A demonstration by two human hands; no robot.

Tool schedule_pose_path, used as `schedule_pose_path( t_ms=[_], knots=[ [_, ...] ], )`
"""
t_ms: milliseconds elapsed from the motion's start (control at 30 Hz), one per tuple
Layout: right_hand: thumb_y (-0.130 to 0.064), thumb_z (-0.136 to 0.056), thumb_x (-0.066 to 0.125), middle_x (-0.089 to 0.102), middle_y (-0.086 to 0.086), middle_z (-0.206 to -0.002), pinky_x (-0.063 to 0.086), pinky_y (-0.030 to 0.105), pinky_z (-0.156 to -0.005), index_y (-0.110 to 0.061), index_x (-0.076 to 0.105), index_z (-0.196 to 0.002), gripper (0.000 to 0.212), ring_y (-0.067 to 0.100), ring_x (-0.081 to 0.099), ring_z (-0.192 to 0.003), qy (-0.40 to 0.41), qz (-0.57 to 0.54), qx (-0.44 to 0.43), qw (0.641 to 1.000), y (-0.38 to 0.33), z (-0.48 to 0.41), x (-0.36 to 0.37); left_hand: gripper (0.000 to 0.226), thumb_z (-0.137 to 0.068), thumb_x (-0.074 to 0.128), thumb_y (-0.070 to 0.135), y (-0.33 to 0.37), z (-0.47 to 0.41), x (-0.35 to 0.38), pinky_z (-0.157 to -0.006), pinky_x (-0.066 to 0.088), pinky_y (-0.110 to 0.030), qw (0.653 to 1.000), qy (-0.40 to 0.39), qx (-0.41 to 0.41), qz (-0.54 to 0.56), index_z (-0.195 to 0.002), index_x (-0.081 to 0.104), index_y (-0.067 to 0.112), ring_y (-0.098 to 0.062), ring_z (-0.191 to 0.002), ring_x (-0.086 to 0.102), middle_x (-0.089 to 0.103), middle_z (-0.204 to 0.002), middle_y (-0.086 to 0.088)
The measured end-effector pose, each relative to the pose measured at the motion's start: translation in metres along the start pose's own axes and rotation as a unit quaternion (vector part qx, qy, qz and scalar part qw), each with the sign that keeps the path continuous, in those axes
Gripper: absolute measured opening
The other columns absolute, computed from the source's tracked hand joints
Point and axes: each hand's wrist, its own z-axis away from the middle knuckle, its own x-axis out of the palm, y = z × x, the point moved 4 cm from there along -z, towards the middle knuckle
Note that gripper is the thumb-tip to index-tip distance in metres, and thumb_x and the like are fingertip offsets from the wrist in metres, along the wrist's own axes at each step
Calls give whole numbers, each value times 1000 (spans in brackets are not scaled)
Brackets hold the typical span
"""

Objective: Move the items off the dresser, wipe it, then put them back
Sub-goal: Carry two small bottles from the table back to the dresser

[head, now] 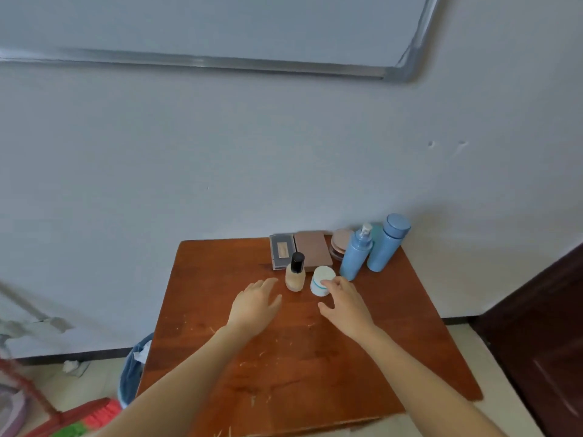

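Both arms reach over the scratched red-brown wooden dresser top (394, 342). The left hand (255, 305) is open and holds nothing. The right hand (345, 305) is open too, and its fingertips (331, 282) touch the small white round jar with a blue stripe (320, 280), at its 11 o'clock. The beige glass bottle with a black cap (296, 272) stands up straight at the left hand's 1 o'clock. I think each hand takes its nearer thing.
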Motion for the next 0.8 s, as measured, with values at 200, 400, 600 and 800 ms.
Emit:
schedule_pose_path(
  t_ms=[200,400,600,800],
  knots=[
    [-28,-89,52,39,5,-131,39,29,-96,-19,37,-135,50,22,40,-118,-3,16,43,999,8,-39,6,45,-93,43,33,12,-63,16,-93,44,-29,999,-13,32,15,-136,37,21,-18,-117,47,50,-130,0],
    [-25,-87,54,36,5,-133,38,31,-97,-21,35,-137,55,23,38,-121,-5,-5,75,997,12,-59,18,41,-88,52,38,11,-82,35,-86,44,-27,996,-38,42,75,-124,45,22,-15,-106,50,55,-118,2],
    [-26,-87,56,34,5,-134,39,30,-98,-26,29,-139,59,23,39,-119,-30,-26,90,995,16,-70,30,49,-83,59,37,7,-90,46,-89,43,-26,996,-46,33,74,-126,43,22,-15,-108,49,55,-118,3],
    [-26,-84,59,35,4,-131,41,27,-95,-25,32,-138,59,20,39,-119,-27,-40,85,995,17,-69,31,41,-83,58,39,7,-91,46,-83,43,-25,996,-31,41,67,-119,46,21,-14,-102,51,58,-112,4]
  ],
)
